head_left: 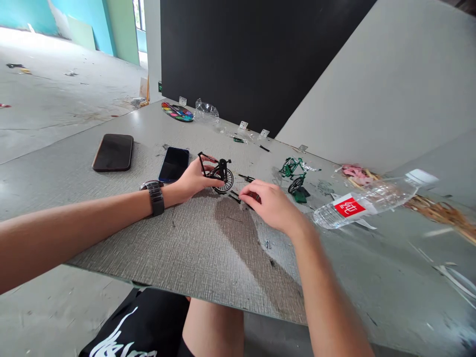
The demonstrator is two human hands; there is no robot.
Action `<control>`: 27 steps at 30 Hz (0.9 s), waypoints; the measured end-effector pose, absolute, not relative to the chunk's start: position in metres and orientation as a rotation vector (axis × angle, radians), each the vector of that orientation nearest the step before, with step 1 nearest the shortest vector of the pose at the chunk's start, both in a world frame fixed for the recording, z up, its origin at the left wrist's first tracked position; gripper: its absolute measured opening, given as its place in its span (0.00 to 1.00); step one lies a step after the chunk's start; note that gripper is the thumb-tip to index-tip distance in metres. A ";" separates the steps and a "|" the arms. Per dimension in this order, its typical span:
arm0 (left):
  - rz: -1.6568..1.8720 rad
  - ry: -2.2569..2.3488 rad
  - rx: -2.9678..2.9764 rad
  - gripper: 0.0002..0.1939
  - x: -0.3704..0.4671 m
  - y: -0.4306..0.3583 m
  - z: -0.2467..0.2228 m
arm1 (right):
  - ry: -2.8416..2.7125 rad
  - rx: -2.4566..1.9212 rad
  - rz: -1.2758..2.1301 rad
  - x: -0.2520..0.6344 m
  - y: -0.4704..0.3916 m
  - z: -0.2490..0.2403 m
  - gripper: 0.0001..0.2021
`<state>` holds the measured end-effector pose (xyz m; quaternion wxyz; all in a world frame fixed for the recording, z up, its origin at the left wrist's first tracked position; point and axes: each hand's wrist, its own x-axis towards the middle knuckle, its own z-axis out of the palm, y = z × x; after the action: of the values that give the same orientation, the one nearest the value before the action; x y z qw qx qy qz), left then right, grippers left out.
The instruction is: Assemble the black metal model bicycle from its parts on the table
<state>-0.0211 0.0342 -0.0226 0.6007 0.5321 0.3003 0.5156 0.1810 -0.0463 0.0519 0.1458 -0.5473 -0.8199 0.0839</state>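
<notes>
My left hand grips a black miniature bicycle frame with one spoked wheel, held just above the table. Just to its right, my right hand has thumb and fingertips pinched at a small black part lying on the table. Another thin black part rests behind those fingertips. Farther right stands a green miniature bicycle with black wheels, beside a small dark green piece.
A clear bottle with a red label lies at the right. Two phones, one dark and one blue-edged, are at the left. Toward the back are a paint palette, clear plastic packaging and metal hinges by a black panel.
</notes>
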 end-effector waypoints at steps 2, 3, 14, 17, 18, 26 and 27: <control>1.198 0.703 1.232 0.34 -0.021 0.034 -0.022 | -2.388 -1.623 0.366 0.188 -0.049 0.059 0.08; 1.196 0.709 1.229 0.33 -0.021 0.033 -0.021 | -2.395 -1.656 0.455 0.190 -0.051 0.062 0.07; 1.177 0.724 1.205 0.33 -0.020 0.031 -0.016 | -2.435 -1.807 0.685 0.182 -0.056 0.047 0.02; 1.183 0.719 1.205 0.33 -0.020 0.032 -0.018 | -2.481 -1.770 0.559 0.176 -0.056 0.041 0.05; 1.178 0.720 1.200 0.33 -0.020 0.032 -0.019 | -2.486 -1.760 0.536 0.174 -0.056 0.040 0.06; 1.198 0.726 1.256 0.35 -0.021 0.035 -0.023 | -2.576 -1.696 0.345 0.167 -0.058 0.027 0.07; 1.198 0.729 1.261 0.34 -0.021 0.035 -0.023 | -2.578 -1.684 0.336 0.167 -0.058 0.027 0.07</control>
<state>-0.0213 0.0354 -0.0233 0.5873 0.5411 0.3130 0.5141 0.1674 -0.0576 0.0266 0.0220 -0.5436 -0.8320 0.1086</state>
